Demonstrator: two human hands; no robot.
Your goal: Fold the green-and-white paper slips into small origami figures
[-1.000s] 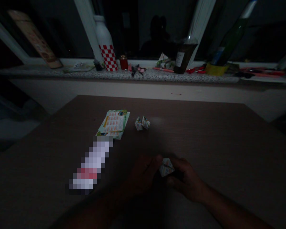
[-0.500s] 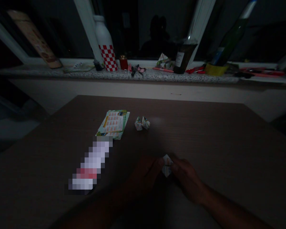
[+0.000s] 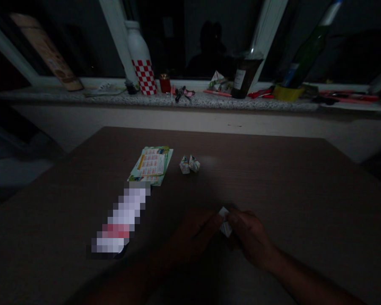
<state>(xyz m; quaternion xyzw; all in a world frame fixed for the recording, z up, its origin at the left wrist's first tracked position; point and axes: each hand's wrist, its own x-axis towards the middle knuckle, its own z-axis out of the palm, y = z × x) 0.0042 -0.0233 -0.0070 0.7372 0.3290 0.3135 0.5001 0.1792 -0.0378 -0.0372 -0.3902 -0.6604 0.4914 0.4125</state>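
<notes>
Between my two hands is a small folded piece of printed paper [image 3: 226, 229], pale and diamond-shaped. My left hand [image 3: 198, 231] pinches its left side, with the thumb near the top. From the right, my right hand [image 3: 249, 233] grips the other side, its thumb pressed on the paper close to the left thumb. Shadow hides most of the left fingers and the underside of the paper. Beyond the hands stands a folded paper figure [image 3: 189, 164] with two pointed lobes. Left of it lies a stack of printed paper sheets [image 3: 150, 165].
A blurred-out device, apparently a phone [image 3: 120, 220], lies on the brown table [image 3: 273, 169] at left. Along the granite windowsill [image 3: 197, 101] stand a red-checked white bottle [image 3: 142, 63], a dark drink cup [image 3: 244, 78], a green bottle [image 3: 307, 51] and smaller clutter.
Both thumbs have come closer together over the folded paper, covering more of its middle. The paper has tilted and shifted slightly right. Everything else stays put.
</notes>
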